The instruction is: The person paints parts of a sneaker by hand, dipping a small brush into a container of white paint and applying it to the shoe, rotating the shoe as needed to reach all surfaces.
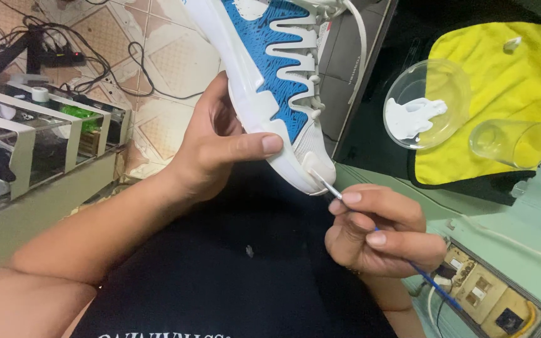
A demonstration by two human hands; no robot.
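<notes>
The left hand [217, 147] is closed around the white rubber sole of a blue-and-white mesh sports shoe [280, 69], thumb laid flat along the sole's edge and the other fingers hidden behind it; the shoe is held up over the person's dark-clothed lap, tilted, its lower end pointing down toward the other hand. The right hand [380, 231] is pinched shut on a thin blue-handled paintbrush [430, 281], thumb and fingers curled tight around the shaft, the blue handle sticking out down and to the right. The brush's metal ferrule and tip touch the white sole at that lower end of the shoe. The two hands sit near each other but do not touch.

To the right, a round clear plastic dish [427, 103] holding a splash of white paint rests on a yellow cloth [502, 94] spread over a dark surface. Just beside it lies a clear drinking glass [513, 143] on its side, partly over the cloth's edge. Lower right, a rectangular floor socket box [493, 297] with beige plates sits in the green surface. At the far left stands a low metal-framed glass rack [39, 134], with black cables [64, 53] on the tiled floor beyond it.
</notes>
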